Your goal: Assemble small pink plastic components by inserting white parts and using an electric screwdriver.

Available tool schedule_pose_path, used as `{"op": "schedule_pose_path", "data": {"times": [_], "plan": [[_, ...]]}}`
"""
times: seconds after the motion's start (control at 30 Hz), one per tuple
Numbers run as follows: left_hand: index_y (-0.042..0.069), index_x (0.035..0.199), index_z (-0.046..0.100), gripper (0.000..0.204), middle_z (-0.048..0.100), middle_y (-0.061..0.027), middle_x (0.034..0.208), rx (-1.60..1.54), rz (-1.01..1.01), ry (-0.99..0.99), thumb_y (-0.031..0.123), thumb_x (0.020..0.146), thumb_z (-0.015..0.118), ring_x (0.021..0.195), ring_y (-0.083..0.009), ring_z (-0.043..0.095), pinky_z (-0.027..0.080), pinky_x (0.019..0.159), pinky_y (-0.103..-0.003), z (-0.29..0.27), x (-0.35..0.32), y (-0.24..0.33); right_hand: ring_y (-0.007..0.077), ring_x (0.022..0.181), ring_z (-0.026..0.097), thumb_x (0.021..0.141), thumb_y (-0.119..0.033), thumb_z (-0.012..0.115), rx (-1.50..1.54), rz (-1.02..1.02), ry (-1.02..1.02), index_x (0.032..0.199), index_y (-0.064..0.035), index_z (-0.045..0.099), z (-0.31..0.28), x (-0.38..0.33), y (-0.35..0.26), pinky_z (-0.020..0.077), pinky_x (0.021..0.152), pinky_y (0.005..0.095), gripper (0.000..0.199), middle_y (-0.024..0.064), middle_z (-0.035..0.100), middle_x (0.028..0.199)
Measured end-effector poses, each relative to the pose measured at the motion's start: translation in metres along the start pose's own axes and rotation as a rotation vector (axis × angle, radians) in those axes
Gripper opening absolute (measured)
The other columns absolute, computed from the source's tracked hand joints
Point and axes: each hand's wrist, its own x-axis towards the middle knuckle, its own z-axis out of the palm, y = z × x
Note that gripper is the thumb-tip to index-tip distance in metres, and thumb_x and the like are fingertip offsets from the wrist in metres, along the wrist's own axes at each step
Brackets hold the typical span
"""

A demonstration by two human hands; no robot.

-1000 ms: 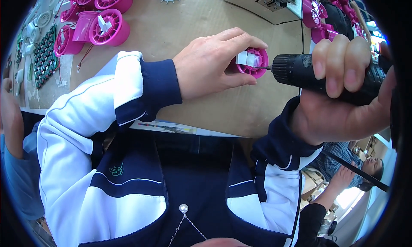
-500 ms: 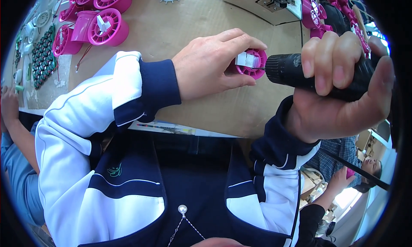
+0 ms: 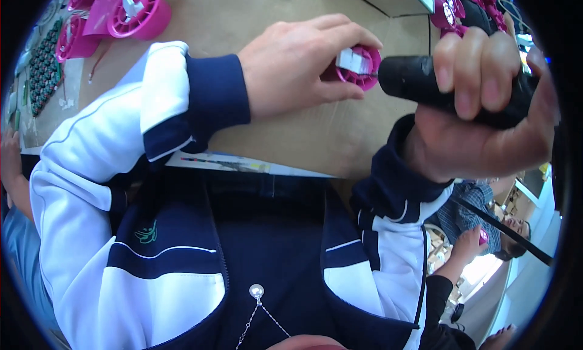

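Observation:
My left hand (image 3: 297, 67) grips a small round pink plastic part (image 3: 358, 65) with a white piece in its middle, held just above the brown tabletop (image 3: 273, 10). My right hand (image 3: 480, 116) is wrapped around a black electric screwdriver (image 3: 437, 82), held level. Its tip meets the face of the pink part. Both sleeves are white and dark blue.
More pink round parts (image 3: 124, 13) lie at the table's far left, beside a tray of small dark pieces (image 3: 42, 67). Other pink parts (image 3: 449, 6) sit at the far right. Another person (image 3: 486, 228) works at the lower right; someone's arm (image 3: 12, 174) shows at the left edge.
Both hands, the pink part and the screwdriver have stayed joined; the right hand has shifted slightly toward the left and nearer to the camera.

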Motion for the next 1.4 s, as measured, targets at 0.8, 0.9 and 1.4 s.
{"op": "schedule_pose_path", "data": {"times": [0.8,0.9,1.4], "plan": [[0.004,0.143,0.047,0.066,0.06,-0.018,0.132,0.001,-0.205,-0.175,0.012,0.086,0.081,0.117,-0.0336,0.062,0.05,0.104,-0.04,-0.011,0.003,-0.004,0.0206,0.075,0.054,0.092,-0.036,0.073,-0.985,-0.212,0.934,0.121,-0.0017,0.06,-0.041,-0.015,0.038,0.049,0.072,0.0309,0.047,0.0069,0.057,0.096],[0.005,0.143,0.046,0.066,0.06,-0.0171,0.132,-0.014,-0.193,-0.114,0.008,0.086,0.079,0.119,-0.0331,0.062,0.05,0.105,-0.04,-0.017,0.002,-0.011,0.0214,0.09,0.054,0.087,-0.033,0.079,-1.206,-0.405,1.055,0.127,-0.0019,0.058,-0.035,-0.029,0.046,0.0475,0.08,0.0292,0.055,0.0095,0.054,0.112],[0.006,0.125,0.062,0.058,0.056,-0.0117,0.11,-0.005,-0.016,0.101,0.008,0.072,0.086,0.09,-0.0266,0.06,0.055,0.079,-0.034,-0.014,0.002,0.007,0.0212,0.092,0.06,0.094,-0.046,0.071,-0.748,0.262,0.226,0.147,-0.0097,0.053,0.028,-0.082,0.071,0.0533,0.071,0.0301,0.067,0.0145,0.062,0.123]]}}
